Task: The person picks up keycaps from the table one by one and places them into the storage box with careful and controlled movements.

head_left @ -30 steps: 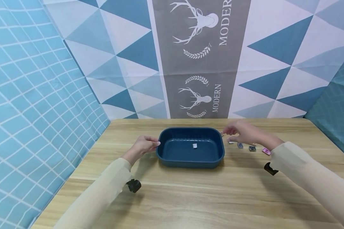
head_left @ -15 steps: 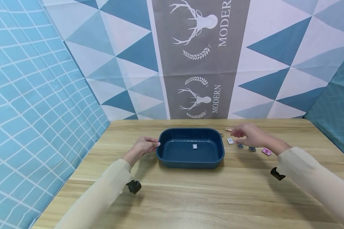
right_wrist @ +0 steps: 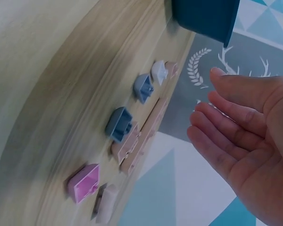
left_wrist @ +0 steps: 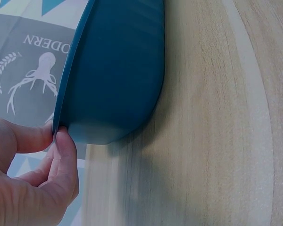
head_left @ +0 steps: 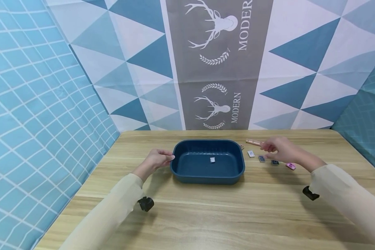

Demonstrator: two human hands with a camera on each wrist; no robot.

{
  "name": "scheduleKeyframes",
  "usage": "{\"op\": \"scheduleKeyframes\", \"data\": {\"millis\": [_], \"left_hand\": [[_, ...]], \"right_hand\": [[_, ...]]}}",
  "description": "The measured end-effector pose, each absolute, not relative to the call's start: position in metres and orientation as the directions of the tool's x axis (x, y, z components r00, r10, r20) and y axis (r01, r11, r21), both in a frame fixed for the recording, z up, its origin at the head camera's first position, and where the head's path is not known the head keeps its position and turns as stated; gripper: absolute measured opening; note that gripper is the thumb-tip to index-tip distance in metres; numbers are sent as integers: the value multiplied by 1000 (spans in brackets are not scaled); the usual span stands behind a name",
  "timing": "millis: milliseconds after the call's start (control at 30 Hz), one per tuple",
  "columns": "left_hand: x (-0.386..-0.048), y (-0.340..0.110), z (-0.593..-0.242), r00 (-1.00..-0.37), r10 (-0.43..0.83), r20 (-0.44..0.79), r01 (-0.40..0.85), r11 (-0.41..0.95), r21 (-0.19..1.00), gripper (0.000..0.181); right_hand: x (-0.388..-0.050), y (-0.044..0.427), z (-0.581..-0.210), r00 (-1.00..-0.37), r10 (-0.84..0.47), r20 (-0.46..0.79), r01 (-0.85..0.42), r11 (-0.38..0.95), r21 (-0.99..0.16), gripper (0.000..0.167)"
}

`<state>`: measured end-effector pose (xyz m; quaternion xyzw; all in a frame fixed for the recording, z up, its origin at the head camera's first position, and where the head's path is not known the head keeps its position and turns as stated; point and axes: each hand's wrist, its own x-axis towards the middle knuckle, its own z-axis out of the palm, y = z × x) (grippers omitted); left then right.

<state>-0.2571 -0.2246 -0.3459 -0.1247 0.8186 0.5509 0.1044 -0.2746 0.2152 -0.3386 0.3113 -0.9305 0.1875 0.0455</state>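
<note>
My left hand [head_left: 156, 159] pinches the left rim of a blue tray [head_left: 207, 180]; the left wrist view has thumb and fingers [left_wrist: 65, 150] on the tray's edge [left_wrist: 108, 70]. A small white piece [head_left: 212, 160] lies inside the tray. Above the small pieces to the right hovers my right hand [head_left: 280, 149], fingers loosely bent and holding nothing. Beneath or beside it are a long pinkish piece [head_left: 253, 142], a white piece [head_left: 251, 153], a blue-grey one [head_left: 261, 158], a dark one [head_left: 274, 162] and a pink one [head_left: 290, 166].
A small tan piece [head_left: 242, 147] lies by the tray's right rim. The right wrist view also has a pale piece [right_wrist: 106, 204] beside the pink one. A patterned cloth [head_left: 218, 69] stands behind the wooden table [head_left: 206, 215], with blue tiled cloth [head_left: 43, 104] on the left.
My right hand has moved right, away from the tray, uncovering the white piece and the long pinkish piece. The left hand and tray have stayed put.
</note>
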Motion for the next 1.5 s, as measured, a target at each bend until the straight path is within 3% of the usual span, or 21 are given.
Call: {"op": "scheduleKeyframes", "data": {"millis": [567,1167,1367,1500], "left_hand": [[-257,-222,-345,-943,-110,-315,-333,368,868,25],[-256,-224,-345,-942,-125,-312,-336,368,867,25],[-255,-223,-344,-943,-123,-310,-333,368,868,26],[-255,-221,-342,-945,-117,-305,-326,375,868,27]], "right_hand": [[-274,238,-351,-828,-535,166,-560,774,-295,12],[-271,264,-358,-845,-522,120,-534,810,-242,19],[-269,275,-361,-917,-396,50,-394,881,-262,29],[-268,283,-364,-935,-354,6,-342,900,-272,23]]}}
